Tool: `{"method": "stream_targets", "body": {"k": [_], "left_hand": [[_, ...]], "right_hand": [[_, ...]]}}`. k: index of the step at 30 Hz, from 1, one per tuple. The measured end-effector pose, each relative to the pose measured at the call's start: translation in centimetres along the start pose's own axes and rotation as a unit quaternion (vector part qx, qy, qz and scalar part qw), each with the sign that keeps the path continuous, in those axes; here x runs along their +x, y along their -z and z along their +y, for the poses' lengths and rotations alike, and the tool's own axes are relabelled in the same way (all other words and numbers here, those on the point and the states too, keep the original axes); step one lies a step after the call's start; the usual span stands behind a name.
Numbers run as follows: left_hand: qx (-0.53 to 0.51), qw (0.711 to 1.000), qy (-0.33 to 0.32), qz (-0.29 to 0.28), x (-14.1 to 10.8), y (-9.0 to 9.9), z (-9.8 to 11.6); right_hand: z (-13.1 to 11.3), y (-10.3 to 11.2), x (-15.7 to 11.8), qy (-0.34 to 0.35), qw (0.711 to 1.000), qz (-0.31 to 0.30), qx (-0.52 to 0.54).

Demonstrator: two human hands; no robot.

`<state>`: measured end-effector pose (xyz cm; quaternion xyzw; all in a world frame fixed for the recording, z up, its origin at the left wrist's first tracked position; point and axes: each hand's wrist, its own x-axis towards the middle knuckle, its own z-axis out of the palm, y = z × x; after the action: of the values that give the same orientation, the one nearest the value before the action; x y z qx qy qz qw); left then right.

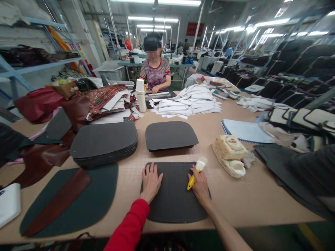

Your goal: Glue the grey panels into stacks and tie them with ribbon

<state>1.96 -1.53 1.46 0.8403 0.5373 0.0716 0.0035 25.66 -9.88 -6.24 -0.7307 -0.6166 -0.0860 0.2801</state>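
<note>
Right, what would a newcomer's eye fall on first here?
The yellow-handled, white-headed brush in the right hand, over the flat dark-grey panel, probably stands out first. Next come the red fabric sleeve behind the left hand and the heaped white strips across the brown table.

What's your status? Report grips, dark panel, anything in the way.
Left grip open on dark panel. Right grip holds yellow-handled brush. Panel flat on table. Only grips and brush over it.

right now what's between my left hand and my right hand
The head view shows bare dark panel, then, at the right hand, the yellow brush handle.
</note>
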Motion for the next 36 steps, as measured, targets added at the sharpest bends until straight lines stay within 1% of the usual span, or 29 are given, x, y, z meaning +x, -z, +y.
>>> {"method": "stream_targets", "body": {"k": [3, 7, 10, 12, 13, 16, 18, 21, 23, 25, 26, 28, 30, 31, 33, 36], "left_hand": [[-0.003, 1.000, -0.003, 0.015, -0.3, -0.7, 0.0], [0.009, 1.000, 0.005, 0.012, -0.2, -0.7, 0.7], [-0.016, 0.999, -0.037, 0.022, 0.2, -0.6, 2.0], [-0.046, 0.997, -0.063, 0.010, 0.2, -0.9, 2.7], [-0.060, 0.996, -0.065, 0.000, 0.2, -1.1, 2.9], [-0.101, 0.993, -0.051, -0.025, 0.1, -1.6, 3.2], [-0.132, 0.990, -0.041, -0.041, -0.1, -1.6, 3.3], [-0.150, 0.987, -0.018, -0.053, -0.6, -0.8, 3.3], [-0.135, 0.990, 0.028, -0.033, -1.1, 0.0, 2.6], [-0.114, 0.988, 0.102, 0.012, -1.9, 1.3, 0.6], [-0.102, 0.984, 0.144, 0.038, -2.5, 2.1, -0.9], [-0.077, 0.968, 0.221, 0.086, -4.0, 3.9, -4.7], [-0.055, 0.954, 0.273, 0.113, -6.0, 5.5, -9.3], [-0.046, 0.948, 0.290, 0.119, -7.0, 6.2, -11.6], [-0.028, 0.944, 0.308, 0.111, -8.9, 7.2, -15.8], [0.007, 0.941, 0.329, 0.076, -10.9, 7.9, -20.8]], "right_hand": [[0.1, -0.1, 0.0, 0.002, 1.000, 0.006, 0.000], [0.0, -0.1, 0.0, 0.009, 1.000, 0.020, 0.001], [0.0, 0.0, 0.0, 0.013, 1.000, 0.022, 0.008], [0.0, 0.1, 0.0, 0.011, 1.000, 0.020, 0.005], [0.0, 0.1, -0.1, 0.011, 1.000, 0.018, 0.002], [0.0, 0.2, -0.2, 0.008, 1.000, 0.006, -0.006], [0.0, 0.3, -0.3, 0.009, 1.000, -0.004, -0.009], [0.4, 0.4, -0.9, 0.021, 1.000, -0.005, -0.013], [1.0, 0.1, -1.3, 0.041, 0.999, -0.005, -0.017], [1.7, -0.5, -1.6, 0.054, 0.998, 0.006, -0.020], [2.0, -0.8, -1.7, 0.059, 0.998, 0.013, -0.019], [2.5, -1.4, -1.9, 0.062, 0.998, 0.021, -0.020], [2.7, -1.7, -1.9, 0.060, 0.998, 0.026, -0.026], [2.7, -1.7, -1.8, 0.057, 0.998, 0.028, -0.028], [2.5, -1.4, -1.7, 0.050, 0.998, 0.030, -0.023], [1.9, -0.7, -1.4, 0.026, 0.999, 0.026, 0.008]]}}
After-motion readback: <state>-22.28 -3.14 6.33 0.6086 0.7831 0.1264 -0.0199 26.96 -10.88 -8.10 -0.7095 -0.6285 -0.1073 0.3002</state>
